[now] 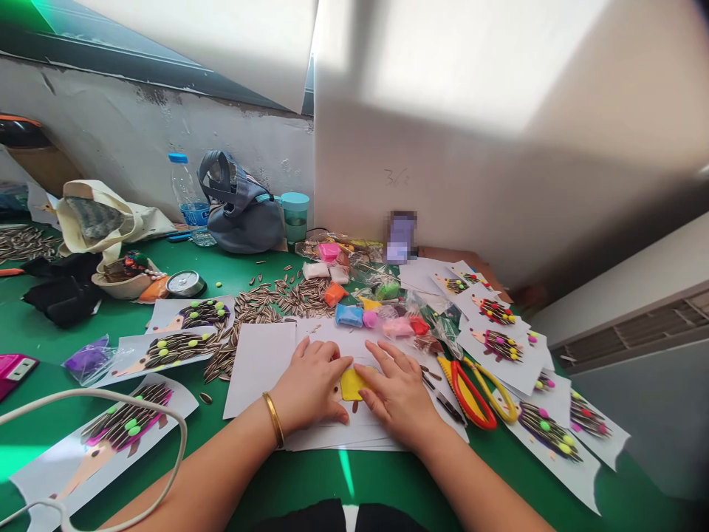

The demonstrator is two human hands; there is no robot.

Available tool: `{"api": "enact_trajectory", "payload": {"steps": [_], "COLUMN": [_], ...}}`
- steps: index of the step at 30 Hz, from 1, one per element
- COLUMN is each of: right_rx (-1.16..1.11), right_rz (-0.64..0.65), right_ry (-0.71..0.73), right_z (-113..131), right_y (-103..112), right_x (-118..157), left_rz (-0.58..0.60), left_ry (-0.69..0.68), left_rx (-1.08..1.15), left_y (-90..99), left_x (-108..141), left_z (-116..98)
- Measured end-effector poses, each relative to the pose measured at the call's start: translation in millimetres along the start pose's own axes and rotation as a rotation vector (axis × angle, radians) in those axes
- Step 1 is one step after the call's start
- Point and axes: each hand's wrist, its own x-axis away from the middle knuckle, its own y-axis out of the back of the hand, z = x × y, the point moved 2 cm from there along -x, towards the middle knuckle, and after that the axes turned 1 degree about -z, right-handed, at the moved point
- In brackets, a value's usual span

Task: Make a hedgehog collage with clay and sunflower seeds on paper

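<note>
Yellow clay [351,386] lies flattened on a white sheet [260,369] near the middle of the green surface's [310,480] near edge, between my hands. Both are open, palms down: my left hand [310,380] spreads at its left end, apparently steadying the paper, while my right hand [403,395] rests fingertips on it, likely pressing it thin. Its long axis seems to run left to right, parallel to that edge, though my right fingers hide one end; a brown tab [355,406] shows on its near side. Scissors [487,422] lie at right, loops toward me, probably for easy reach. Seed-studded hedgehog cards [548,431] spread toward both side edges, perhaps to avoid smudging. Beyond sit striped seeds [258,304] and wrapped clay [348,316]; a grey-blue bag [244,223] stands by the far edge.
</note>
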Motion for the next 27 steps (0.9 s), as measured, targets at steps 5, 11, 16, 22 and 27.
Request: {"api": "enact_trajectory", "payload": {"steps": [5, 11, 16, 22, 27], "right_rx": [-0.012, 0.011, 0.008, 0.000, -0.007], "right_rz": [0.032, -0.027, -0.031, -0.086, -0.036], "right_ry": [0.023, -0.012, -0.031, 0.036, 0.089], "right_z": [5, -4, -12, -17, -14], "right_y": [-1, 4, 6, 11, 11], "right_x": [-1, 4, 7, 12, 13], "left_rz": [-0.003, 0.001, -0.003, 0.001, 0.006], "left_ry": [-0.006, 0.001, 0.007, -0.004, 0.001], "left_rx": [0.003, 0.016, 0.017, 0.014, 0.013], "left_y": [-1.2, 0.8, -0.1, 0.8, 1.4], "left_x": [0, 0, -1, 0, -1], "left_z": [1, 1, 2, 1, 1]}}
